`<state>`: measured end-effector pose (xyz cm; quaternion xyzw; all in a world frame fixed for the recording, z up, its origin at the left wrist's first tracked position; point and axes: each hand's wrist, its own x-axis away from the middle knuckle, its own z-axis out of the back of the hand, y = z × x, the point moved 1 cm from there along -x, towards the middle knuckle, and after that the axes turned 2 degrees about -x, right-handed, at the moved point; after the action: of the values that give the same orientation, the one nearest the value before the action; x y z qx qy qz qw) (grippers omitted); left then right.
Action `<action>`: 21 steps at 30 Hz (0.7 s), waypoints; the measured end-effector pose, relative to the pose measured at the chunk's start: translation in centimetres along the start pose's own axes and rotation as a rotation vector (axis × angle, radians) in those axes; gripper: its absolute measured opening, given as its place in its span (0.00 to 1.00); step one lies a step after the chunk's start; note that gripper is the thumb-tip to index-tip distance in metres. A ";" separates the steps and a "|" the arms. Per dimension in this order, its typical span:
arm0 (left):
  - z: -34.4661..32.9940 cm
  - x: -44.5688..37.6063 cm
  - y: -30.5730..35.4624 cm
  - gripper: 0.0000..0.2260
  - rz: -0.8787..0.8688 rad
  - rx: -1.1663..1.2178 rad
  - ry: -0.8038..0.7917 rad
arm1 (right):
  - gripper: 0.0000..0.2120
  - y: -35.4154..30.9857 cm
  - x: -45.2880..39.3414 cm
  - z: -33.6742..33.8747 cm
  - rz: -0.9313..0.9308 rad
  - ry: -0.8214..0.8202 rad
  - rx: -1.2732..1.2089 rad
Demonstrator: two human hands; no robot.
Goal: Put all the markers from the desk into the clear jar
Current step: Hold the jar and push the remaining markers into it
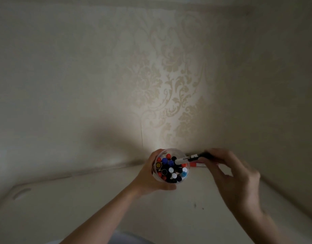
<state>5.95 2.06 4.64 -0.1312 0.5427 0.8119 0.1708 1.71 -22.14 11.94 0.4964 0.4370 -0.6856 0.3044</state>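
My left hand [148,178] grips the clear jar [171,166] from its left side and holds it above the white desk [99,199]. The jar is packed with several markers standing upright, their red, blue, black and white caps showing. My right hand [234,175] pinches a white marker with a black cap [192,157], lying nearly level with its end over the jar's right rim. A red marker [195,164] lies on the desk by the wall, just below that one and partly hidden by my fingers.
The desk sits in a corner, with patterned wallpaper [169,76] behind and a plain wall on the right. An oval recess [21,192] marks the desk's left end. Small dark specks [198,206] dot the surface near my right wrist.
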 end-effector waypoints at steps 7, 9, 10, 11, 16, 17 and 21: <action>-0.1 0.0 -0.2 0.46 -0.002 -0.018 0.011 | 0.04 1.5 1.3 -3.5 0.107 -0.133 0.154; -0.1 0.1 -0.3 0.46 -0.004 -0.029 0.005 | 0.05 2.0 1.7 -4.5 0.079 -0.204 0.230; 0.0 0.1 -0.3 0.45 -0.007 -0.035 0.002 | 0.08 2.2 2.0 -4.8 0.042 -0.253 0.294; 0.1 0.0 -0.3 0.45 -0.009 -0.040 0.002 | 0.12 2.4 2.3 -5.1 0.001 -0.311 0.374; 0.3 0.0 -0.3 0.45 0.012 -0.018 0.026 | 0.23 1.1 2.7 -5.9 -0.144 -0.572 0.638; 0.3 -0.1 -0.4 0.46 0.015 -0.012 0.025 | 0.25 0.9 2.5 -6.0 -0.148 -0.574 0.620; 0.7 -0.4 -0.7 0.45 0.012 -0.021 0.010 | 0.20 4.1 1.0 -3.9 -0.261 -0.153 0.134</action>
<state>6.60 2.90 4.47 -0.1339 0.5359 0.8177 0.1620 6.48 -20.38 9.33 0.4008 0.4267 -0.7827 0.2115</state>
